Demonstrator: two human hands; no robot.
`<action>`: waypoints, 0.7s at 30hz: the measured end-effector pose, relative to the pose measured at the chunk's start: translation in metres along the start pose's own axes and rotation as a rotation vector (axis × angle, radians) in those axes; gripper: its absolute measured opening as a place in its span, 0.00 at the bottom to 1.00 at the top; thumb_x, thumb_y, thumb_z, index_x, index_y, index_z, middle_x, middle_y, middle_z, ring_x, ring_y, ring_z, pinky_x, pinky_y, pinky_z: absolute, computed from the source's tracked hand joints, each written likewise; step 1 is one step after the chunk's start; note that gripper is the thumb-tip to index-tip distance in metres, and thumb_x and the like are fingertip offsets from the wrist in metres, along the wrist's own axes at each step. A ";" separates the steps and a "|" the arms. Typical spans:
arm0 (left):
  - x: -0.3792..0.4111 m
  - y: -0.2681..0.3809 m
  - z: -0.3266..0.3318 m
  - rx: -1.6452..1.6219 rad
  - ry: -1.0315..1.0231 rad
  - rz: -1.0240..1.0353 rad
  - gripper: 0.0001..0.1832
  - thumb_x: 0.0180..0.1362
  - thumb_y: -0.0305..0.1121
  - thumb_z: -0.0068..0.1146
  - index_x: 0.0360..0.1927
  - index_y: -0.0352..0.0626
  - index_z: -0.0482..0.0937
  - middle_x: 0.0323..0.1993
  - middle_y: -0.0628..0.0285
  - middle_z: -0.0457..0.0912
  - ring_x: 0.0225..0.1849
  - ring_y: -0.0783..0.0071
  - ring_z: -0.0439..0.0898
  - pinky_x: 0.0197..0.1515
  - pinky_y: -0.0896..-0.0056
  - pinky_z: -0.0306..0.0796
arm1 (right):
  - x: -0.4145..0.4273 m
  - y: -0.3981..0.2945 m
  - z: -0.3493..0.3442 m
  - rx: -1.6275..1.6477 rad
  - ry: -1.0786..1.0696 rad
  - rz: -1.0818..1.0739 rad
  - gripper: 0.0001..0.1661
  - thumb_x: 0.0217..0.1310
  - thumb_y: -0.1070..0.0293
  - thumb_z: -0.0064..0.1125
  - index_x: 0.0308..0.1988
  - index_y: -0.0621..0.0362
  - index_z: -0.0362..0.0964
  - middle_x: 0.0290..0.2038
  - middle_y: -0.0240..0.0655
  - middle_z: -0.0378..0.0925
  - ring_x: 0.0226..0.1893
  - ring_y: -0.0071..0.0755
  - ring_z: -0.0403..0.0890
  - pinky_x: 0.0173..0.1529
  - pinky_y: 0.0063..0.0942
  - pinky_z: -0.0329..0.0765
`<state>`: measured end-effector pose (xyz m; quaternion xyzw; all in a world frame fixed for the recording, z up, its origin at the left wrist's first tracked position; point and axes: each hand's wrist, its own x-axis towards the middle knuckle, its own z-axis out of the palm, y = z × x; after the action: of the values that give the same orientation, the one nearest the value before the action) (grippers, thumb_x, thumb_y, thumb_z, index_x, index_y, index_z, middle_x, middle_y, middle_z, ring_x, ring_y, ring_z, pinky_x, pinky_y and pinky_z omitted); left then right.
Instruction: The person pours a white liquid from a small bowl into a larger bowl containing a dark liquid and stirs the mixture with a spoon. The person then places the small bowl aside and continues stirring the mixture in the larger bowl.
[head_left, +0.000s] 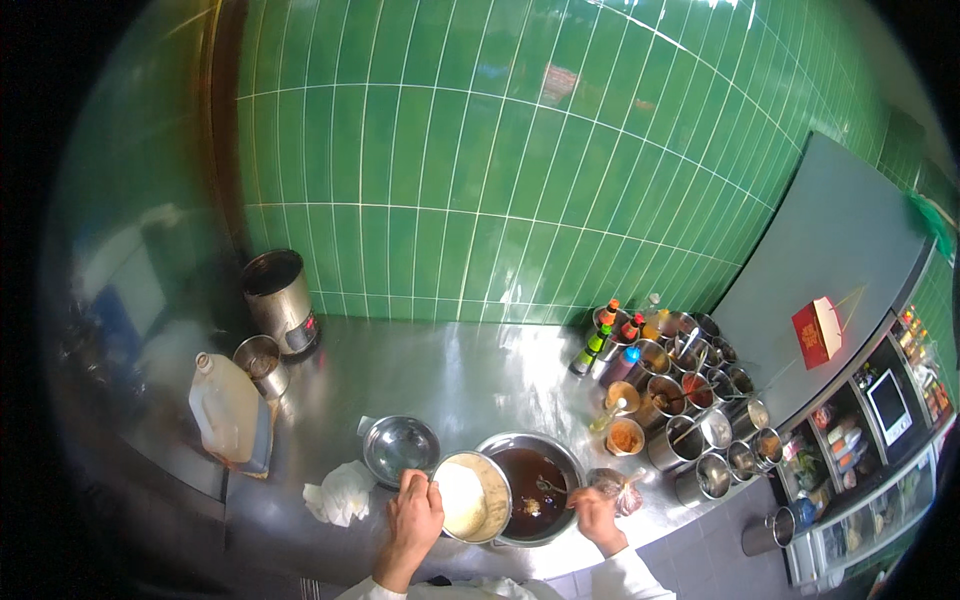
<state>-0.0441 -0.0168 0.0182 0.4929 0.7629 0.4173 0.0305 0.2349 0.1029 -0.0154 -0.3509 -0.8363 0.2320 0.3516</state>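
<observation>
My left hand (417, 512) grips the rim of a round metal container (498, 501) with white powder (460, 496) inside, tilted beside a large steel bowl (571, 459). Dark brown liquid (517, 469) fills much of that bowl, with a pale clump (532, 507) on it. A metal spoon (550, 486) lies partly in the liquid. My right hand (597, 515) is at the bowl's right rim, fingers curled; whether it holds the spoon's handle is unclear. Behind my left hand stands an empty-looking steel bowl (401, 450).
A crumpled white cloth or bag (341, 493) lies left. Farther left stand a plastic jug (229, 412), a small steel pot (261, 364) and a tall metal pot (279, 300). On the right are a tied plastic bag (621, 491), sauce bottles (592, 351) and several steel canisters (675, 442).
</observation>
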 end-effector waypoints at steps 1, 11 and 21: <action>-0.002 0.001 -0.001 -0.006 -0.011 -0.006 0.08 0.56 0.31 0.50 0.29 0.35 0.72 0.36 0.55 0.74 0.29 0.49 0.77 0.30 0.53 0.70 | -0.001 -0.007 -0.002 0.198 0.111 0.123 0.20 0.70 0.63 0.35 0.28 0.63 0.66 0.21 0.40 0.75 0.18 0.32 0.74 0.26 0.25 0.72; -0.016 0.019 -0.004 -0.079 0.013 0.029 0.08 0.56 0.33 0.50 0.30 0.38 0.72 0.36 0.57 0.75 0.27 0.50 0.77 0.30 0.52 0.71 | -0.016 -0.036 0.056 0.200 -0.121 -0.099 0.18 0.65 0.70 0.37 0.22 0.61 0.67 0.17 0.38 0.73 0.17 0.39 0.76 0.23 0.31 0.72; -0.016 0.006 0.005 -0.061 0.010 -0.010 0.08 0.54 0.32 0.52 0.28 0.37 0.73 0.34 0.57 0.75 0.29 0.51 0.77 0.30 0.52 0.70 | 0.031 -0.068 0.042 0.806 0.317 0.612 0.23 0.70 0.51 0.33 0.27 0.56 0.59 0.11 0.33 0.65 0.07 0.23 0.65 0.10 0.19 0.58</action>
<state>-0.0287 -0.0253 0.0130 0.4858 0.7525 0.4427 0.0438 0.1588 0.0767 0.0141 -0.4467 -0.4766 0.5712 0.4971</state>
